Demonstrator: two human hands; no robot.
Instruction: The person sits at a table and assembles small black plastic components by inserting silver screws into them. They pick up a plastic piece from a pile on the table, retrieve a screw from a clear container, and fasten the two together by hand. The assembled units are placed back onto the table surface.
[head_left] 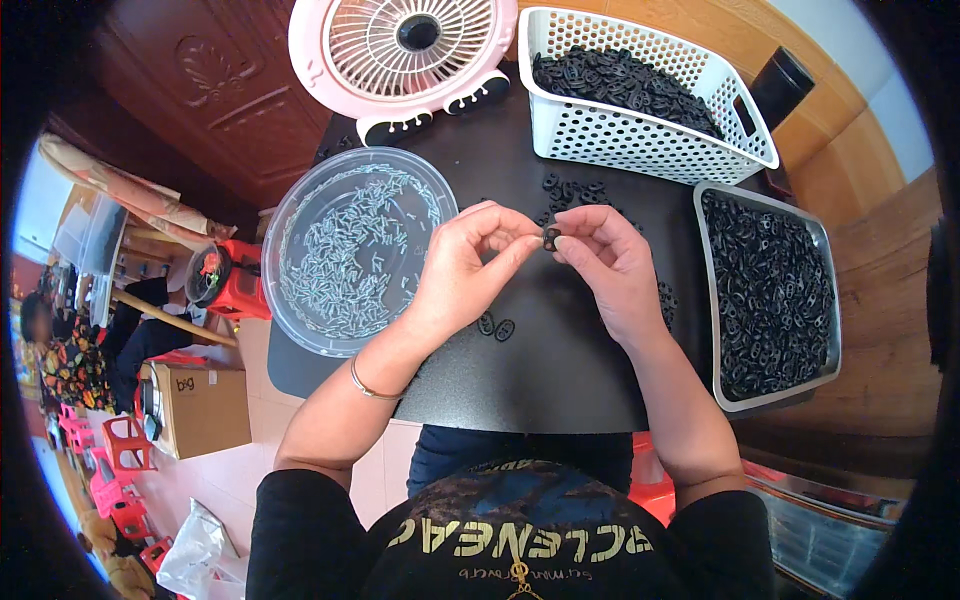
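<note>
In front of me, above the black table, my hands meet fingertip to fingertip. My right hand pinches a small black plastic piece between thumb and fingers. The closed thumb and fingers of my left hand press at that piece's left side; a tiny pale glint shows there, too small to name. Left of my left hand stands a clear round tub of short silver metal pins. A few black oval pieces with holes lie below my left hand, and several more beyond my hands.
A steel tray heaped with black oval pieces stands at right. At the back are a white perforated basket of similar black pieces and a pink fan. Off to the left are a cardboard box, red stools and another person.
</note>
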